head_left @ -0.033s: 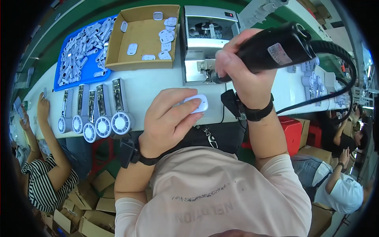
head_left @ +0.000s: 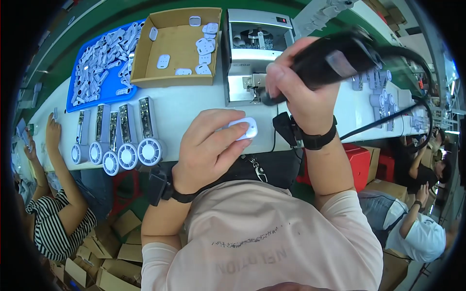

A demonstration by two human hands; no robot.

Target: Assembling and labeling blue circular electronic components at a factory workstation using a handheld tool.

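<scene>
My left hand (head_left: 213,143) is closed on a small white rounded plastic cover (head_left: 250,128), pinched between fingers and thumb above the table's near edge. A small dark hole shows in its face. My right hand (head_left: 303,80) grips a black electric screwdriver (head_left: 323,65), tilted, with its nose down to the left and its back end smeared by motion. That nose is close to the front of a silver screw feeder (head_left: 238,89); whether they touch, I cannot tell. A dark cable (head_left: 412,58) trails from the screwdriver's back end.
A cardboard box (head_left: 170,80) holds several white covers. Left of it, a blue tray (head_left: 80,72) is heaped with small white parts. Several white fan housings (head_left: 150,150) with exposed circuit boards lie at the left; more white units (head_left: 381,99) stand right. A co-worker's arm (head_left: 60,150) reaches in at far left.
The screwdriver has shifted slightly in my right hand's grip area, its back end blurring and its cable swinging. My left hand and the cover have moved a touch to the right.
</scene>
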